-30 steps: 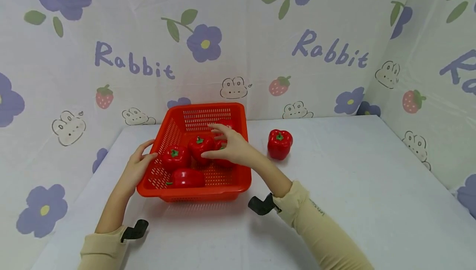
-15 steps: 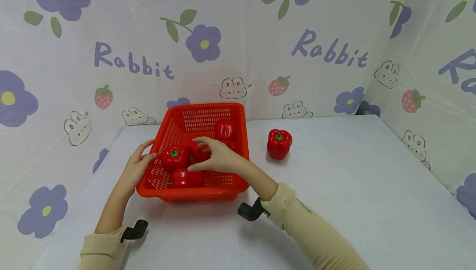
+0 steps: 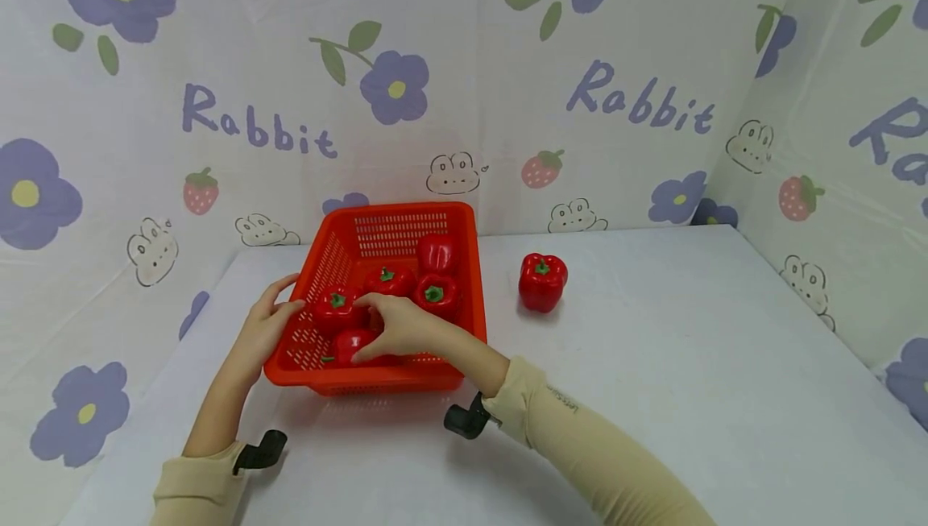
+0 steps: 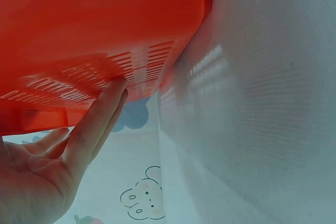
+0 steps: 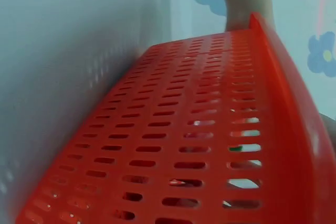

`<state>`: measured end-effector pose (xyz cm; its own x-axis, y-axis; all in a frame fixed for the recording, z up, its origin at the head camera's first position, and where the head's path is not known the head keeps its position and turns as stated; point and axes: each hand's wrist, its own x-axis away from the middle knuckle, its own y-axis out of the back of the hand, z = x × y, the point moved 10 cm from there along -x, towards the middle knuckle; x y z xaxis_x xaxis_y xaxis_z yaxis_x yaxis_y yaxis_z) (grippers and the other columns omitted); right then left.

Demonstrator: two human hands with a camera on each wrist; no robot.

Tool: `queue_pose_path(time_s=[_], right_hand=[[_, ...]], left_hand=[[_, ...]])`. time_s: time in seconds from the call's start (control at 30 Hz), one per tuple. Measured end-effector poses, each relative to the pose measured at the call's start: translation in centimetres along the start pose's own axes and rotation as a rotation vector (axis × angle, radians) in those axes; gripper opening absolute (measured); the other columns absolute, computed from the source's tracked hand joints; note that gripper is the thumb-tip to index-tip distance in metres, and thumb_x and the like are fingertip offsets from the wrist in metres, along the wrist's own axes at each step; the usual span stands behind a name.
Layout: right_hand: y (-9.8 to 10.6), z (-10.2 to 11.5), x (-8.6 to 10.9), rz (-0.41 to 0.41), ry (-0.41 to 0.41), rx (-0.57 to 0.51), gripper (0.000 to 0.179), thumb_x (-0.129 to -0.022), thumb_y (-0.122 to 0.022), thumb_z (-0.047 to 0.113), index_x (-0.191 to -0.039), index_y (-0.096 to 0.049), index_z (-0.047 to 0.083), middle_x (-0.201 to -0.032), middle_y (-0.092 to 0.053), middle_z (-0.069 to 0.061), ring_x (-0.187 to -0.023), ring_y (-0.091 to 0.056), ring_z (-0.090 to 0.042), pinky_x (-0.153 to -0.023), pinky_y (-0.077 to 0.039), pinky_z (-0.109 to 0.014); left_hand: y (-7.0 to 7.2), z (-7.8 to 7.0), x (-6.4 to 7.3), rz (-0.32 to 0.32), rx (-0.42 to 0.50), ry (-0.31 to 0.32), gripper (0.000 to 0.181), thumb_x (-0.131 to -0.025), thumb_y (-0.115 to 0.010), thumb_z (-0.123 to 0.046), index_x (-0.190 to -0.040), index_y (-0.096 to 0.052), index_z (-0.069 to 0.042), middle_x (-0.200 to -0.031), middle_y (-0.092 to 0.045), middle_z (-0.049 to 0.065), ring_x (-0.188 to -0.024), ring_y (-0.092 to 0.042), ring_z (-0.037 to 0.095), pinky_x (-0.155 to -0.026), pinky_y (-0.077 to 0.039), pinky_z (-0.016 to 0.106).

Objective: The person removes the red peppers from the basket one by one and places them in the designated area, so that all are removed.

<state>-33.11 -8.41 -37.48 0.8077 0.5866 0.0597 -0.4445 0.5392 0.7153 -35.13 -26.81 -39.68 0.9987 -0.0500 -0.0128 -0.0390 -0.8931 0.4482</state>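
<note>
In the head view, an orange-red plastic basket point(image 3: 474, 284) holds several red bell peppers, with a left pepper point(image 3: 339, 310) and a right pepper point(image 3: 435, 294) among them. My left hand point(image 3: 267, 326) rests at the basket's left side. The left wrist view shows its fingers point(image 4: 100, 114) extended along the slotted outer wall point(image 4: 105, 35). Inside the basket, my right hand point(image 3: 400, 328) reaches over the front bell pepper point(image 3: 351, 344), which lies on its side with its green stem to the left. Thumb and fingers are spread above it, hiding part of it.
One bell pepper point(image 3: 542, 282) stands on the white tabletop point(image 3: 652, 349) to the basket's right. A patterned cloth point(image 3: 449, 43) hangs behind the table. In the right wrist view, the basket's slotted wall point(image 5: 168, 93) fills much of the frame.
My right hand has moved left and toward the front of the basket, from the right-hand peppers to the front one. The peppers behind it have come into view. My left hand stays put.
</note>
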Motion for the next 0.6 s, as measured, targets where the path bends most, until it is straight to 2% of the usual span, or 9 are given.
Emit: queue_pose_path(time_s=[0.23,0.43,0.6], right_hand=[[-0.6,0.3,-0.2,0.020,-0.029,-0.029,0.072,-0.079,-0.081,0.023,-0.139,-0.042,0.015,-0.135,-0.056,-0.008,-0.123,-0.054,-0.020,-0.101,-0.052,-0.038],[-1.4,0.1,-0.6,0.053,-0.041,0.005,0.056,-0.081,-0.080,0.024,-0.125,-0.047,0.011,-0.124,-0.060,-0.006,-0.107,-0.055,-0.015,-0.096,-0.052,-0.029],[-2.1,0.0,-0.8,0.089,-0.038,0.028,0.055,-0.082,-0.079,0.023,-0.126,-0.048,0.010,-0.126,-0.059,-0.005,-0.109,-0.054,-0.014,-0.097,-0.050,-0.028]], left_hand=[[-0.1,-0.1,0.0,0.000,-0.009,-0.006,0.057,-0.104,-0.040,-0.031,-0.156,-0.022,-0.018,-0.134,-0.052,0.033,-0.089,-0.067,0.007,-0.074,-0.060,0.027],[0.0,-0.2,0.1,-0.008,-0.008,-0.012,0.057,-0.103,-0.040,-0.030,-0.156,-0.022,-0.018,-0.132,-0.053,0.034,-0.084,-0.065,0.002,-0.072,-0.058,0.023],[-0.1,-0.3,0.2,-0.011,-0.004,-0.024,0.056,-0.103,-0.040,-0.029,-0.155,-0.023,-0.017,-0.131,-0.053,0.035,-0.082,-0.065,0.001,-0.071,-0.058,0.023]])
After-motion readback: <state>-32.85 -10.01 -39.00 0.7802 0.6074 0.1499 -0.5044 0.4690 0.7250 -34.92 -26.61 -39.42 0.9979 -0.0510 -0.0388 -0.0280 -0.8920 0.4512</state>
